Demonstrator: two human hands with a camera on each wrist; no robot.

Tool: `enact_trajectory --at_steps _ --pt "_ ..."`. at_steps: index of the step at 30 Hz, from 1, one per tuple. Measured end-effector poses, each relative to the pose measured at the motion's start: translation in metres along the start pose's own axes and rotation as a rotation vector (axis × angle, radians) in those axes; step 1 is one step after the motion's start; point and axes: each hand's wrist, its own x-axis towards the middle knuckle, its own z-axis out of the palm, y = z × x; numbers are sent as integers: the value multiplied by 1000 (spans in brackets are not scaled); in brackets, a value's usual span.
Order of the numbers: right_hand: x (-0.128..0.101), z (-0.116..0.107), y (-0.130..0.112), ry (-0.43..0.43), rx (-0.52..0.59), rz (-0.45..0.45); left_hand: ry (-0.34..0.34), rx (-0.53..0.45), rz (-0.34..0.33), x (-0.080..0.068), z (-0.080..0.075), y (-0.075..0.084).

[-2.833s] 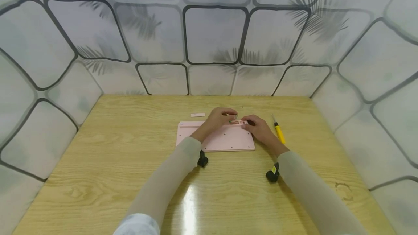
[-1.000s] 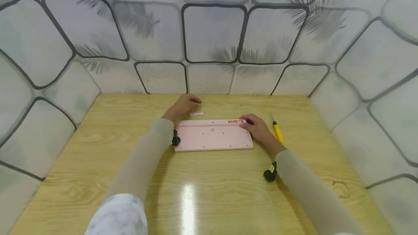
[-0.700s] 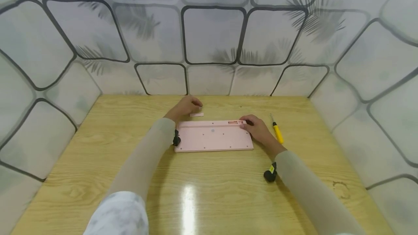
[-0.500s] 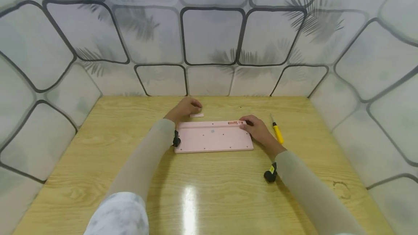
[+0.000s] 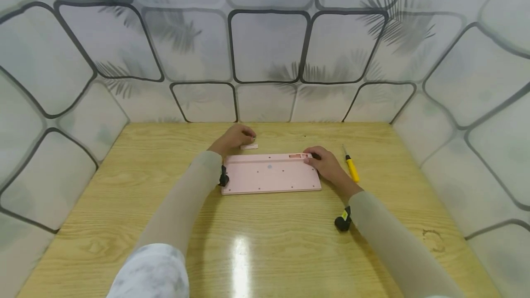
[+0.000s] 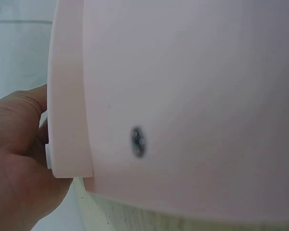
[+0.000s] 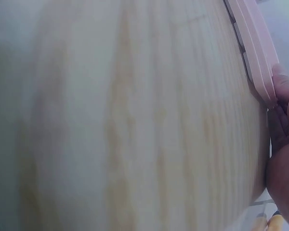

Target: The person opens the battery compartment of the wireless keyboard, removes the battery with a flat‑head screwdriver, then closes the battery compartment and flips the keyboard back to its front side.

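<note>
A pink keyboard (image 5: pixel 271 178) lies underside up on the table, with screws and an uncovered battery compartment (image 5: pixel 296 156) near its far right corner. My right hand (image 5: pixel 327 162) grips that corner; in the right wrist view its thumb lies on the keyboard (image 7: pixel 257 53) edge and its fingers are below. Beyond the keyboard's far left corner is my left hand (image 5: pixel 237 138), its fingertips together on a small thing, apparently a battery (image 5: pixel 254 138), mostly hidden. Just by those fingers lies a pink battery cover (image 5: pixel 250 146). The left wrist view shows the left hand (image 6: pixel 19 149) behind the keyboard's edge.
A screwdriver (image 5: pixel 352 168) with a yellow and black handle lies right of my right hand. A tiny dark speck (image 5: pixel 305 136) sits on the wooden table (image 5: pixel 290 238) behind the keyboard. Patterned cloth walls (image 5: pixel 269 100) close off the back and sides.
My left hand has moved from the battery compartment leftward to the battery cover, and the green item seen there earlier is gone from the compartment. Lately it has lowered slightly. The right hand stays put.
</note>
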Motion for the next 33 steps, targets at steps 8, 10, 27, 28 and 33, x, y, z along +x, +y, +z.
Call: enact_trajectory --at_steps 8,10,27,28,33 --pt "0 0 -1 -2 -1 10 15 9 -8 1 0 -1" --pt "0 0 -1 -5 3 12 19 27 -4 2 0 -1" --pt "-2 -1 -5 -15 9 48 78 82 -22 -2 -7 -1" --pt "-2 -1 -5 -14 13 54 77 84 -14 -2 -9 -1" --pt "-2 0 -5 -12 8 46 85 116 30 -8 -15 -3"
